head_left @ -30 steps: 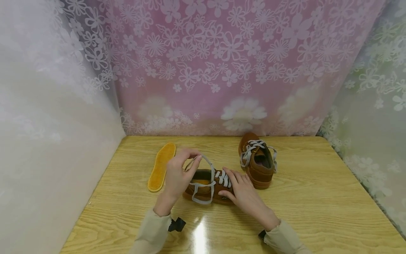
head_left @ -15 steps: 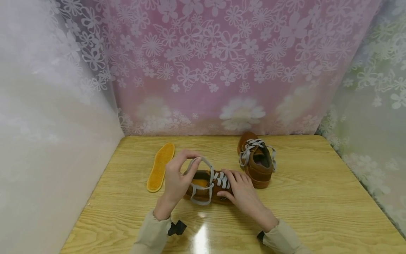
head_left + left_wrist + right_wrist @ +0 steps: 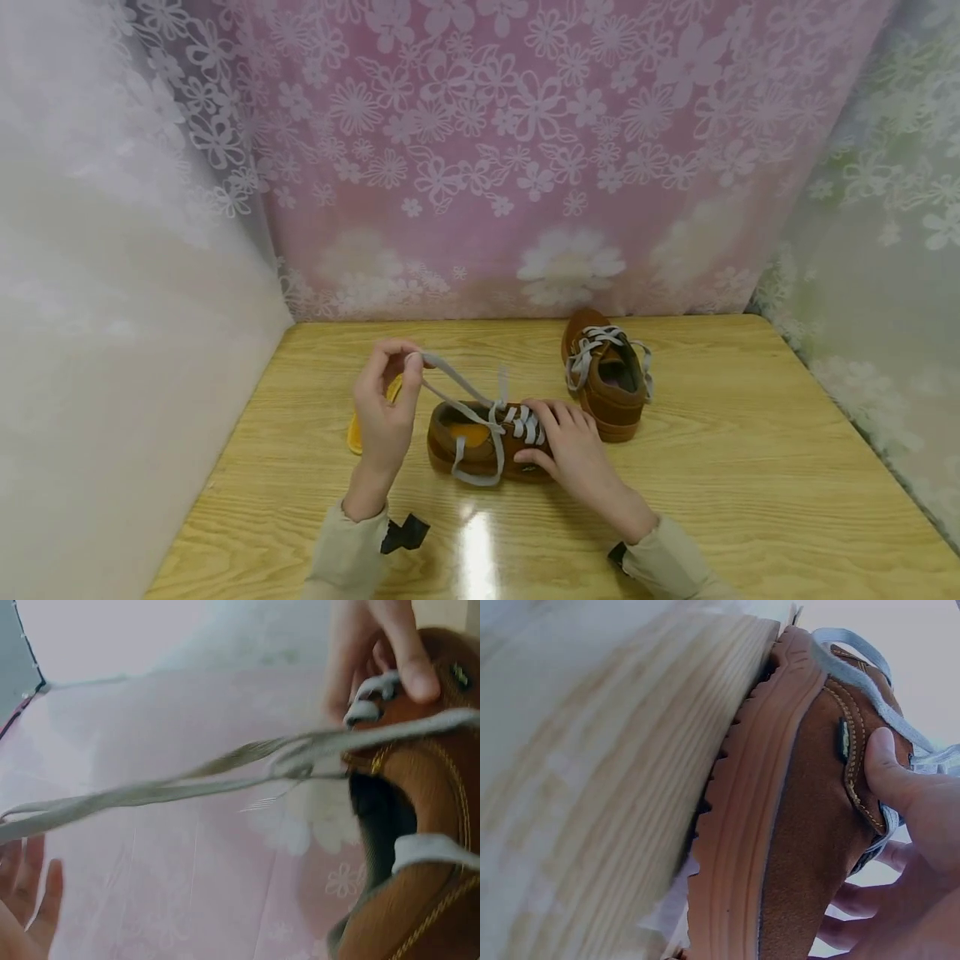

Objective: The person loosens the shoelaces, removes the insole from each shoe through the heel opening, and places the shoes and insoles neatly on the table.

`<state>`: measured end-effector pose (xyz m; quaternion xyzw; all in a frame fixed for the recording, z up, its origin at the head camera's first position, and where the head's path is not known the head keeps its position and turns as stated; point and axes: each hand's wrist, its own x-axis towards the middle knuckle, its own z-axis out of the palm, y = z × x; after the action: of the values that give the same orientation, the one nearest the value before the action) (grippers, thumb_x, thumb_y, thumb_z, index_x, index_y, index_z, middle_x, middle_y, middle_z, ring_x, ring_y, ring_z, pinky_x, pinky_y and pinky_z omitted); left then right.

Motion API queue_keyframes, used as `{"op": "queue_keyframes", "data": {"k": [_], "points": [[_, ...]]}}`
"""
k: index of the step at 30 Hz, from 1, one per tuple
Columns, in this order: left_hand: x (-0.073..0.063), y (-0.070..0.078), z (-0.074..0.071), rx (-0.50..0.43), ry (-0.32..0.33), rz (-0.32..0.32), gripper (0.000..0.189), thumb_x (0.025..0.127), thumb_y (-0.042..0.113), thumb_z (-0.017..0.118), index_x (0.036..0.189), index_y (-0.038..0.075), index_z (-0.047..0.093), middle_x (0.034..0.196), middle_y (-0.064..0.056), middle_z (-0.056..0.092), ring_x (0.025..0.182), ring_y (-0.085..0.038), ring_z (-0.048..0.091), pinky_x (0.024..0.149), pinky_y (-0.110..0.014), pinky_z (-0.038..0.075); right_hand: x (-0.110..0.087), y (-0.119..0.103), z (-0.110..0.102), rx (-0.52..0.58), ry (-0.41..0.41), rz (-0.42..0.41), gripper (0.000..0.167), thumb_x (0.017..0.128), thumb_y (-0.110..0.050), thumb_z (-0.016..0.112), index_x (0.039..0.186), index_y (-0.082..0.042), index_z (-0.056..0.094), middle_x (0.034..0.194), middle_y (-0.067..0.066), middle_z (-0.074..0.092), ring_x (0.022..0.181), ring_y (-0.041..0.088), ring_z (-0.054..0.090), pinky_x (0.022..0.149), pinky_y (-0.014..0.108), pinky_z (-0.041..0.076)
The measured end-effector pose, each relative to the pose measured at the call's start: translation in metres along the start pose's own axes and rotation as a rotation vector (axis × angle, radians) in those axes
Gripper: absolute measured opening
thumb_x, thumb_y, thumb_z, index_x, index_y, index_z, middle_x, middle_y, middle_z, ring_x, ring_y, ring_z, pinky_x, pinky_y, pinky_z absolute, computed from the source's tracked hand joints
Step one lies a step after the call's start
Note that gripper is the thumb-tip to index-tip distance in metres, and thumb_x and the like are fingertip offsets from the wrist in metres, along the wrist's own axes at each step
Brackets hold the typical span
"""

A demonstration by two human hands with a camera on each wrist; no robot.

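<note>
A brown lace-up shoe lies sideways on the table, toe to the right, a yellow insole showing inside. My left hand pinches its grey shoelace between thumb and fingers. Two strands run from the hand to a crossing at the top of the lacing; the left wrist view shows them stretched and twisted together. Another stretch of lace droops over the near side of the opening. My right hand holds the front of the shoe, its thumb against the near side beside the lacing and its fingers over the far side.
A second brown shoe with grey laces stands behind my right hand, toe toward the back. One loose yellow insole lies at the left, partly hidden behind my left hand. Floral curtains enclose the wooden table.
My left hand has moved left, away from the shoe opening, drawing the lace out into a longer stretch and covering much of the loose insole. The right hand has stayed on the shoe.
</note>
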<state>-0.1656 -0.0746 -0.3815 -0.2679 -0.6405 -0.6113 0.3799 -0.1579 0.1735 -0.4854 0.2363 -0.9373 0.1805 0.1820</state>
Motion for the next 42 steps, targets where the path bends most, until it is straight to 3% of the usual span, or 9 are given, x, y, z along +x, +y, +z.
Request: {"op": "queue_keyframes", "data": {"k": [7,12,17,21,25,29,33,38,42], "points": [[0.001,-0.002,-0.002,0.026,-0.289,-0.235,0.009,0.105,0.007,0.053,0.105,0.002,0.06,0.084,-0.009,0.072,0.077,-0.015,0.07,0.069,-0.027,0.056,0.0,0.004,-0.001,-0.004,-0.061,0.032,0.076,0.086,-0.047,0.074,0.147,-0.01,0.047,0.129,0.017,0.058,0.119,0.042,0.057,0.101,0.063,0.043],[-0.006,-0.009,0.009,0.291,-0.545,-0.449,0.015,0.106,0.026,0.056,0.115,0.013,0.059,0.067,0.003,0.062,0.053,-0.019,0.06,0.044,-0.027,0.04,0.001,0.005,-0.001,-0.012,-0.071,0.026,0.078,0.086,-0.048,0.074,0.149,-0.01,0.045,0.13,0.018,0.057,0.119,0.043,0.057,0.101,0.064,0.043],[-0.024,-0.025,0.021,0.637,-0.717,-0.379,0.016,0.1,0.028,0.066,0.11,0.015,0.068,0.088,0.001,0.066,0.07,-0.014,0.063,0.058,-0.026,0.05,0.001,0.004,-0.001,-0.024,-0.065,0.007,0.078,0.086,-0.047,0.074,0.149,-0.009,0.046,0.129,0.018,0.058,0.117,0.042,0.058,0.098,0.063,0.045],[-0.032,-0.031,0.027,0.747,-0.834,-0.325,0.017,0.097,0.03,0.071,0.105,0.015,0.075,0.098,-0.002,0.069,0.073,-0.011,0.063,0.059,-0.024,0.05,0.0,0.004,0.0,-0.032,-0.065,0.002,0.078,0.087,-0.047,0.074,0.148,-0.009,0.046,0.129,0.018,0.058,0.117,0.042,0.058,0.097,0.063,0.046],[-0.032,-0.031,0.028,0.731,-0.822,-0.321,0.016,0.098,0.029,0.07,0.102,0.016,0.077,0.097,0.0,0.071,0.068,-0.007,0.057,0.057,-0.022,0.046,0.0,0.004,0.0,-0.033,-0.062,0.001,0.078,0.086,-0.047,0.074,0.148,-0.009,0.047,0.13,0.019,0.058,0.117,0.043,0.058,0.098,0.063,0.046],[-0.024,-0.025,0.022,0.595,-0.637,-0.319,0.01,0.099,0.025,0.068,0.099,0.017,0.075,0.096,0.002,0.07,0.068,-0.006,0.057,0.06,-0.023,0.048,0.0,0.004,0.001,-0.027,-0.065,0.007,0.078,0.086,-0.047,0.074,0.148,-0.009,0.047,0.13,0.019,0.058,0.118,0.043,0.058,0.098,0.063,0.045],[-0.013,-0.01,0.015,0.386,-0.502,-0.219,0.006,0.098,0.02,0.069,0.101,0.016,0.073,0.089,0.004,0.066,0.059,-0.005,0.05,0.054,-0.023,0.046,-0.001,0.003,0.001,-0.022,-0.069,0.013,0.078,0.086,-0.047,0.074,0.148,-0.009,0.047,0.129,0.019,0.058,0.117,0.043,0.058,0.099,0.064,0.044],[-0.009,0.007,0.016,0.177,-0.636,-0.146,0.007,0.099,0.018,0.067,0.103,0.016,0.073,0.088,0.005,0.067,0.06,-0.001,0.05,0.055,-0.021,0.048,-0.001,0.004,0.001,-0.009,-0.062,0.012,0.078,0.086,-0.046,0.076,0.148,-0.009,0.047,0.13,0.019,0.058,0.118,0.043,0.058,0.1,0.064,0.043],[-0.013,0.009,0.022,0.202,-0.822,-0.196,0.013,0.101,0.025,0.065,0.106,0.016,0.074,0.093,0.006,0.071,0.07,-0.001,0.057,0.064,-0.019,0.052,-0.001,0.005,0.001,-0.002,-0.069,0.015,0.078,0.086,-0.045,0.076,0.149,-0.009,0.046,0.132,0.018,0.057,0.12,0.044,0.057,0.101,0.064,0.043]]}}
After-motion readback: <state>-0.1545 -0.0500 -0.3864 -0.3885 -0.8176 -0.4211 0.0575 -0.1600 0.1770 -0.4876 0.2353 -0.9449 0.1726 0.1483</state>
